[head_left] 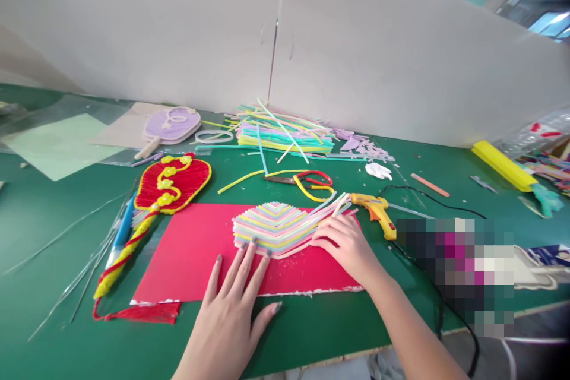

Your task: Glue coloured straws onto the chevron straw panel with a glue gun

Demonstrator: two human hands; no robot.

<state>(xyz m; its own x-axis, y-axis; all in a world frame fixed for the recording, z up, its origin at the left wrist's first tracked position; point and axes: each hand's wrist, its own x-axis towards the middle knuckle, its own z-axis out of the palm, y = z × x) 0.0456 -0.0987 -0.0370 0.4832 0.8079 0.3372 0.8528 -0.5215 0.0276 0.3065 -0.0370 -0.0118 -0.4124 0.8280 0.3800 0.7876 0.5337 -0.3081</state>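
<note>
A fan-like panel of pastel pipe cleaners (271,224), laid side by side in V-shaped rows, lies on a red sheet (173,267). My left hand (231,309) rests flat with fingers spread, its fingertips touching the panel's lower left edge. At the right end my right hand (342,244) has its fingers bent and closed on the loose pipe cleaner ends (341,205); the exact grip is partly hidden. Just beyond it lies a yellow glue gun (376,212). Scissors (307,181) with red and yellow handles lie behind the panel.
A red fan (173,185) with a yellow twisted handle and red tassel lies left. Behind are a purple fan (173,124), a pile of pipe cleaners (285,133) and a pale green sheet (62,142). A black cord (431,193) runs right; a wall panel (378,53) bounds the back.
</note>
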